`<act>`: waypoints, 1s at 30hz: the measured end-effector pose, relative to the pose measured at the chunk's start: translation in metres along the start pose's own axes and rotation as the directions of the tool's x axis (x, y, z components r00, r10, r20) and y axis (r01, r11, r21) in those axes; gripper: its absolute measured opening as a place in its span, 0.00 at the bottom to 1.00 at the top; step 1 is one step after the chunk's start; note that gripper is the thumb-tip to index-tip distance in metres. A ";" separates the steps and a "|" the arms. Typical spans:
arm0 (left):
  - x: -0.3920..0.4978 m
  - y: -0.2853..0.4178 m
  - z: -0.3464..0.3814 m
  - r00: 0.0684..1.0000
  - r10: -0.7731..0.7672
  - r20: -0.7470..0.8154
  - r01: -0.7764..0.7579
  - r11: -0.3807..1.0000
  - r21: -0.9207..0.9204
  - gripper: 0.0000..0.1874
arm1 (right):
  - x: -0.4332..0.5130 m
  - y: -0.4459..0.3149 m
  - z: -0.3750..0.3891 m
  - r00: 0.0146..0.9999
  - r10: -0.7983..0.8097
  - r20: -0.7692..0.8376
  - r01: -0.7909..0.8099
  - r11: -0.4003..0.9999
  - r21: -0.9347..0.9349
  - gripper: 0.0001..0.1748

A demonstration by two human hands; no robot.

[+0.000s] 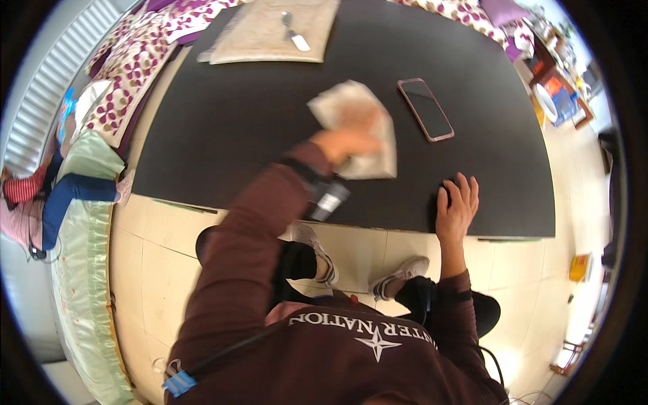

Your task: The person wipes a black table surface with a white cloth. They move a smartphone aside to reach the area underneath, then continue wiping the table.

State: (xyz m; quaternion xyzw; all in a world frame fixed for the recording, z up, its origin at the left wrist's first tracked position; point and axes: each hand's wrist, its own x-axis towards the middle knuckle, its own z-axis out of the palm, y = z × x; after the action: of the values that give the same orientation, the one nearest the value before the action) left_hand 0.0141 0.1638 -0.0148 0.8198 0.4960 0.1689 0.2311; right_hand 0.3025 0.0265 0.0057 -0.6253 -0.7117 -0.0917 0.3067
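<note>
My left hand (354, 134), blurred by motion, is on a pale folded cloth (382, 152) on the dark tabletop (243, 121); its fingertips are indistinct. Near the front right edge, my right hand (458, 205) rests on the table with its fingers apart and holds nothing visible. A smartphone in a pink case (427, 110) lies to the right of the cloth, beyond my right hand. At the far left of the tabletop, a metal spoon (287, 21) with a white part at its lower end lies on a beige folded cloth or bag (268, 48).
A couch with a purple leaf-patterned cover (134, 76) stands past the table's left side. Another person's leg (81, 195) reaches towards the table from the left, over a green satin cover (83, 283). A yellow container (579, 267) stands on the tiled floor to the right.
</note>
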 end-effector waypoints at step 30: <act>-0.066 -0.336 -0.246 0.549 -0.722 -0.422 0.833 0.512 0.208 0.43 | -0.001 0.006 -0.005 0.978 0.081 0.193 -0.064 0.993 -0.096 0.14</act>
State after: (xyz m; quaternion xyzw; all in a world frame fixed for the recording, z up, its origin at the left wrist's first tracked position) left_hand -0.3871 0.2920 0.0037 0.4999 0.8630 0.0592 0.0433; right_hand 0.3098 0.0247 0.0076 -0.6699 -0.7104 -0.0501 0.2099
